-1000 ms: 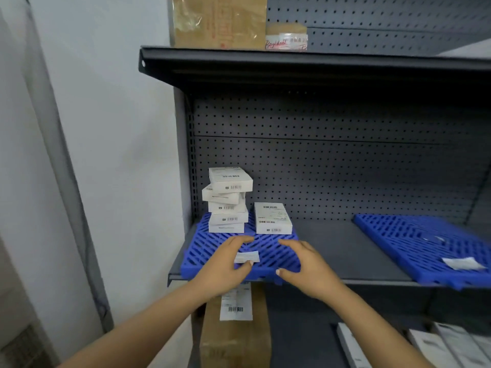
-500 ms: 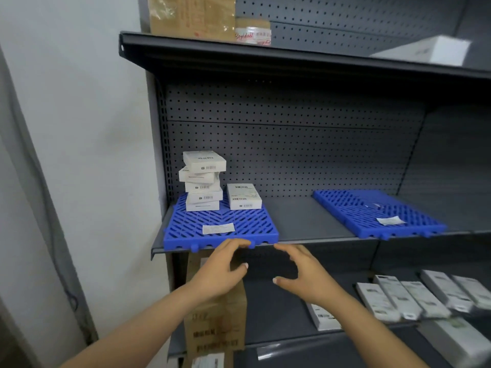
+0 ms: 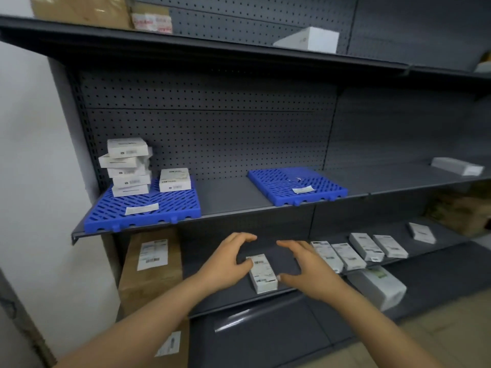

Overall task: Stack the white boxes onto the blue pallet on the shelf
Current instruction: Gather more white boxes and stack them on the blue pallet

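Note:
A blue pallet (image 3: 170,208) lies at the left end of the middle shelf. On its back left stands a crooked stack of several white boxes (image 3: 128,167), with a single white box (image 3: 174,179) beside it. On the lower shelf a white box (image 3: 261,272) lies lengthwise between my hands. My left hand (image 3: 225,262) is on its left side, thumb at the box's edge, fingers arched above it. My right hand (image 3: 305,269) hovers at its right side, fingers loosely curved, thumb near the box's front corner. Neither hand plainly grips the box.
A second blue pallet (image 3: 297,185) sits further right on the middle shelf. Several white boxes (image 3: 353,252) line the lower shelf to the right, with a larger wrapped package (image 3: 377,286) in front. A tall brown carton (image 3: 152,269) stands left of my hands.
My hands dropped from the front edge of the blue pallet down to the lower shelf and now flank a white box. The view swung right and down.

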